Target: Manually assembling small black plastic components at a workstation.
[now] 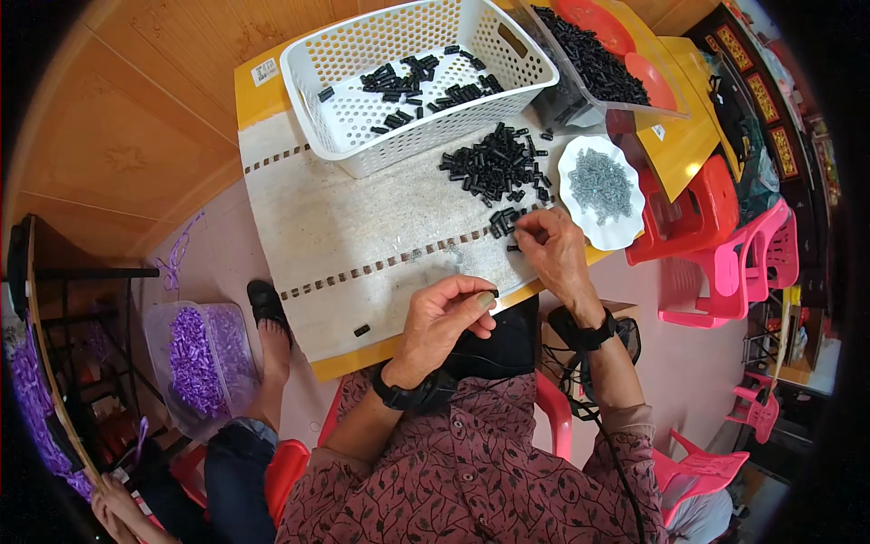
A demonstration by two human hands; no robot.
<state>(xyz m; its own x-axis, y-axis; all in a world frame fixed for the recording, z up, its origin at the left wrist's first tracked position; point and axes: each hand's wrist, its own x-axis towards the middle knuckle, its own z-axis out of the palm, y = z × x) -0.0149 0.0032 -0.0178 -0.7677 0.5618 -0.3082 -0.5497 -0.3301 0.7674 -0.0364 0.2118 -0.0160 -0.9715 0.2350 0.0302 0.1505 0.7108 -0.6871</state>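
While the right hand [551,245] pinches at a few small black plastic pieces [504,220] near the board's [344,227] right edge, the left hand [444,317] sits closed at the near edge, thumb and fingers seemingly gripping one tiny dark piece. Just beyond the right hand lies the loose black pile [494,163], with the white dish of grey screws [600,189] alongside. Behind them, the white basket [412,77] lines the far edge, unobstructed.

On the cloth-covered table [344,227], the right hand [553,249] reaches to small black pieces [497,163] lying loose near a white plate of grey screws [600,186]. The left hand [444,317] pinches one small piece near the table's near edge. A white basket [412,77] stands far.
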